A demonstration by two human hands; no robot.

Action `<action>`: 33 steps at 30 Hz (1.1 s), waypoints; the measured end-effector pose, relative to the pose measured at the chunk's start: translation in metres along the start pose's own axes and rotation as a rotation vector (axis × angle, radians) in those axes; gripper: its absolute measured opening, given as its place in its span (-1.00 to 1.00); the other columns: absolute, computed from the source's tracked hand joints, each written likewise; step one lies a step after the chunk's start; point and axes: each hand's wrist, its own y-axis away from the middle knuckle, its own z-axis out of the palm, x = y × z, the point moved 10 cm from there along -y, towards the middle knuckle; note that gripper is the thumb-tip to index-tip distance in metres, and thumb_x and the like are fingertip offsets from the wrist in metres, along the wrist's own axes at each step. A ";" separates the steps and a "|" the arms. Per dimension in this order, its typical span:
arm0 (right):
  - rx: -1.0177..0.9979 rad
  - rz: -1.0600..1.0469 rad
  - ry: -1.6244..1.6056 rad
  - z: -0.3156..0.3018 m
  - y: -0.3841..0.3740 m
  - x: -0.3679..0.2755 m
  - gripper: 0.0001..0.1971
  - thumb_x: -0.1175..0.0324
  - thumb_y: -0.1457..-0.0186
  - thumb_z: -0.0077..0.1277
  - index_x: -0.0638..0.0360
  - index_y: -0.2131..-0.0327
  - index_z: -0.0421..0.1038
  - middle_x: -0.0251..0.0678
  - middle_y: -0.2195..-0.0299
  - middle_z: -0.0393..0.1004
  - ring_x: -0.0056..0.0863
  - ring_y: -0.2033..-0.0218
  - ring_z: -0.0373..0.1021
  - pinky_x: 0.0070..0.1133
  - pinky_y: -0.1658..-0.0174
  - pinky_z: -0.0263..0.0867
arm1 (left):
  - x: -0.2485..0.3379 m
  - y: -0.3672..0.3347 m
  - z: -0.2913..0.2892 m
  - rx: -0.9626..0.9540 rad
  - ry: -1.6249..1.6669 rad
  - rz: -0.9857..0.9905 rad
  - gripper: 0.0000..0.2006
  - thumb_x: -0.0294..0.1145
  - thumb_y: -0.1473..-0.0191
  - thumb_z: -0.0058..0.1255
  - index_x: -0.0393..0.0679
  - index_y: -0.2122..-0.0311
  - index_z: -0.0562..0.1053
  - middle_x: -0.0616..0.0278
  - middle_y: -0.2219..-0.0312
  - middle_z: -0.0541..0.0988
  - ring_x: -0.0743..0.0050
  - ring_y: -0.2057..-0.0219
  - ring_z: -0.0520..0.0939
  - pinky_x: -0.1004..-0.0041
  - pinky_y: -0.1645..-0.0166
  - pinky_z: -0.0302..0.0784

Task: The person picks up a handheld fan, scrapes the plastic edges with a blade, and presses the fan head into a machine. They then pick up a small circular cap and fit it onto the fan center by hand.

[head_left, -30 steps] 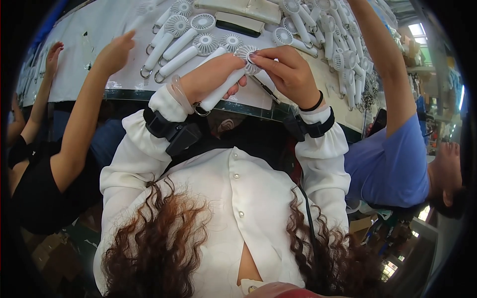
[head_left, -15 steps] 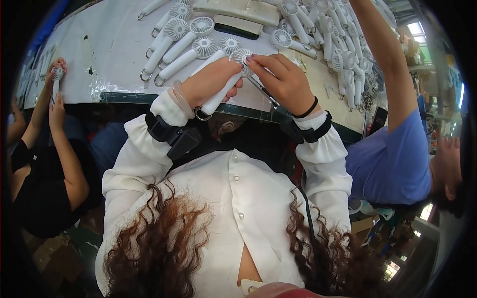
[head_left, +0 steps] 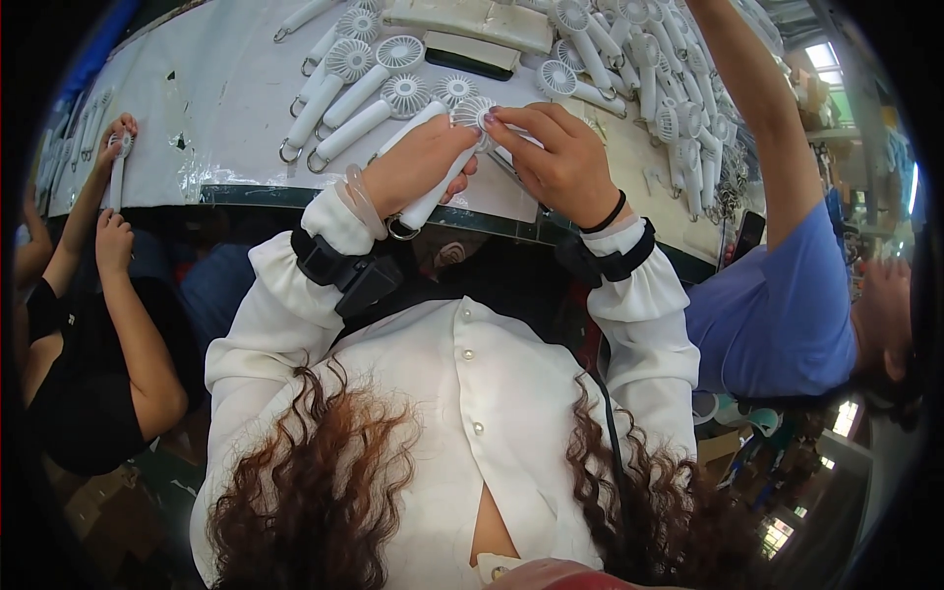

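A white handheld fan [head_left: 440, 189] slants across in front of me, its round grille head up and the metal ring at its handle end toward me. My left hand [head_left: 417, 164] is closed around the handle, thumb up near the grille. At the right edge of the fan head, the thumb and forefinger of my right hand [head_left: 562, 165] pinch closed on the rim; what lies between the fingertips is too small to make out. Beneath that hand a slim dark metal tool [head_left: 505, 163] shows in part, mostly hidden.
Several white fans [head_left: 404, 95] lie beyond my hands on the white-covered table [head_left: 241, 118]. A larger heap of fans [head_left: 678, 108] is at the right. A pale block [head_left: 470, 22] and a dark-edged one sit at the back. Co-workers' arms reach in at both sides.
The slim metal tool under my right hand has swung mostly out of sight. My hands stay at the fan. At far left, a co-worker's lower hand has come down off their fan.
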 end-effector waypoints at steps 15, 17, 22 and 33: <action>0.119 0.177 -0.193 -0.006 -0.005 0.019 -0.60 0.57 0.11 0.08 0.07 0.10 0.49 -0.23 -0.02 0.37 -0.25 0.05 0.35 -0.47 0.02 0.31 | 0.013 -0.007 -0.011 0.163 -0.056 0.118 -0.76 -0.22 -0.24 -0.22 -0.21 0.28 0.24 0.27 0.56 0.41 0.61 0.68 0.39 0.53 0.63 0.31; 0.127 0.256 -0.344 -0.001 -0.003 0.032 -0.65 0.53 0.02 0.07 0.07 0.09 0.49 -0.23 -0.02 0.37 -0.30 0.05 0.35 -0.51 0.03 0.30 | 0.016 -0.009 -0.014 0.151 -0.050 0.162 -0.76 -0.22 -0.23 -0.20 -0.20 0.28 0.23 0.27 0.56 0.41 0.61 0.68 0.39 0.53 0.63 0.31; 0.111 0.411 -0.556 0.019 -0.001 0.058 -0.73 0.48 -0.05 0.08 0.10 0.12 0.49 -0.29 0.02 0.40 -0.45 0.05 0.34 -0.59 0.06 0.29 | 0.024 -0.010 -0.014 0.128 -0.150 0.225 -0.76 -0.23 -0.23 -0.17 -0.20 0.30 0.20 0.27 0.58 0.41 0.62 0.69 0.38 0.54 0.64 0.31; -0.016 0.947 -1.491 0.073 0.015 0.068 -0.62 0.42 -0.15 0.05 0.20 -0.03 0.27 -0.44 0.20 0.44 -0.69 0.18 0.36 -0.69 0.08 0.26 | 0.025 -0.008 -0.011 0.113 -0.254 0.225 -0.73 -0.26 -0.23 -0.16 -0.24 0.35 0.16 0.26 0.60 0.40 0.63 0.69 0.39 0.53 0.64 0.33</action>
